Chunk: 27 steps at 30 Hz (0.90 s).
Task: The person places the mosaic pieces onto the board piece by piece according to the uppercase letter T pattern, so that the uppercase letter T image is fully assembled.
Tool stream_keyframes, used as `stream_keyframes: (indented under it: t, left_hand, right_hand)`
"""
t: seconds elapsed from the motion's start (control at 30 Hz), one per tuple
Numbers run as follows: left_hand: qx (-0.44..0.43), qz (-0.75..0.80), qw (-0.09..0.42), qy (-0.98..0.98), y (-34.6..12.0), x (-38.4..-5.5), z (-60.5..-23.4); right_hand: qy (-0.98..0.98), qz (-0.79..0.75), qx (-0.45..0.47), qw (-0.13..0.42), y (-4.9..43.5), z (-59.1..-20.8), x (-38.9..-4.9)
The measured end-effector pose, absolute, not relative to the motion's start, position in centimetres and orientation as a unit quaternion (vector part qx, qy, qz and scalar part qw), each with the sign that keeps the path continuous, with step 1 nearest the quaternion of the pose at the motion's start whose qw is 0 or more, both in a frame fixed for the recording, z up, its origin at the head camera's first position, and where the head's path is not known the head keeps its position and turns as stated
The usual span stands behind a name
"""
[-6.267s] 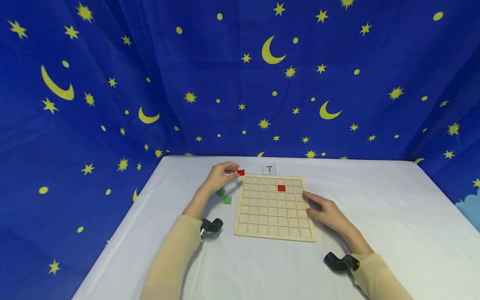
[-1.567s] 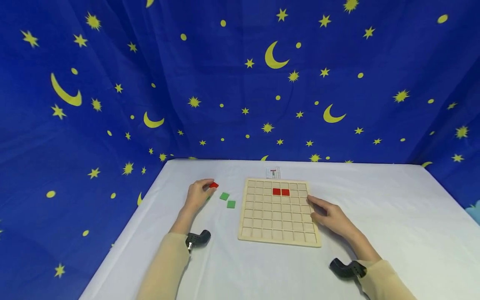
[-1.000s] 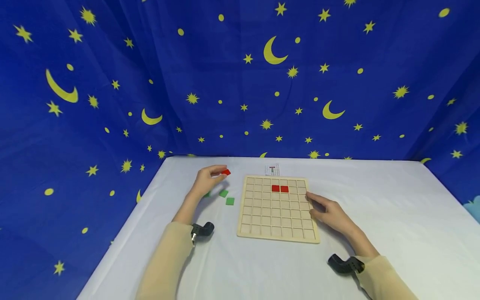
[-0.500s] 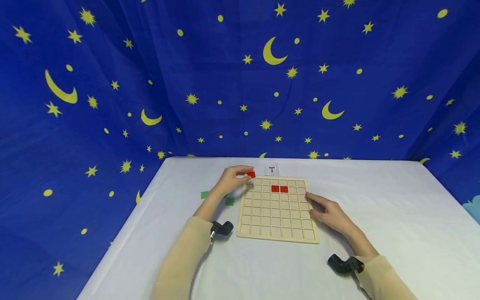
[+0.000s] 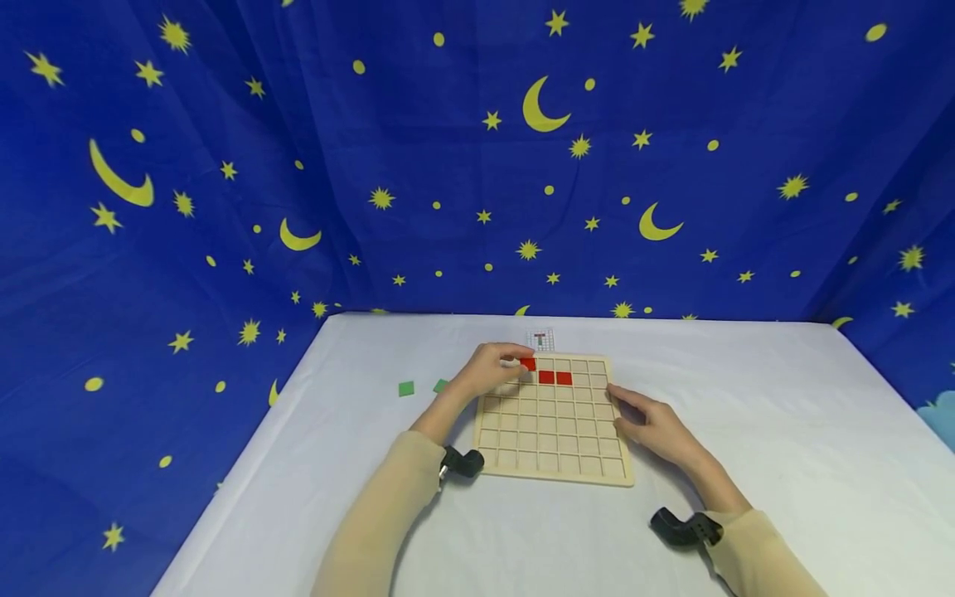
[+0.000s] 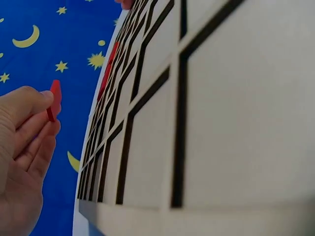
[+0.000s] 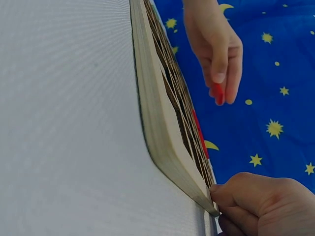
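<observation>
A red square tile [image 5: 529, 364] is pinched between the thumb and fingers of my left hand [image 5: 488, 370], over the far left part of the wooden grid board [image 5: 548, 439]. In the left wrist view the held tile [image 6: 56, 101] is on edge, apart from the board's surface. Two red tiles, one of them the right-hand tile [image 5: 564, 378], lie side by side in the second row from the far edge. My right hand [image 5: 660, 427] rests its thumb and index fingertips against the board's right edge; the right wrist view shows its fingertips [image 7: 219, 191] right at the rim.
Left of the board a green tile [image 5: 406, 388] lies on the white tablecloth [image 5: 261, 497]. Another green tile [image 5: 440, 385] is partly covered by the left forearm. A small printed grid card [image 5: 540, 338] is behind the board. A blue star-patterned curtain [image 5: 418, 124] surrounds the table.
A second red tile has come to lie beside the first on the board. Since then my left hand has picked up another red tile and carried it rightward over the board. My right hand stays put.
</observation>
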<state>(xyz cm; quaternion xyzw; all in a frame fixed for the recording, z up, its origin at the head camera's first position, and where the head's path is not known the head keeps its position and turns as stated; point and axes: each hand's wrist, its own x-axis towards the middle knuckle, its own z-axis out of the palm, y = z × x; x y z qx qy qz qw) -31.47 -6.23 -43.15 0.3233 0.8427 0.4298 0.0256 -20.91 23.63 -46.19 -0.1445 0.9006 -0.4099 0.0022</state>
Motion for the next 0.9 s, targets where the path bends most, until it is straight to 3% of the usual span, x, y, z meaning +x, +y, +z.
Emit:
stream_keyframes:
  t: [0.37, 0.9]
  left_hand:
    - [0.319, 0.408, 0.036, 0.854, -5.7, -31.3, -44.5]
    - [0.347, 0.325, -0.009, 0.879, -5.9, -31.5, -45.4]
  right_hand:
    - [0.9, -0.411, -0.145, 0.002, 23.5, -46.4, -21.0]
    - [0.904, -0.404, -0.142, -0.003, 23.5, -46.3, -20.9]
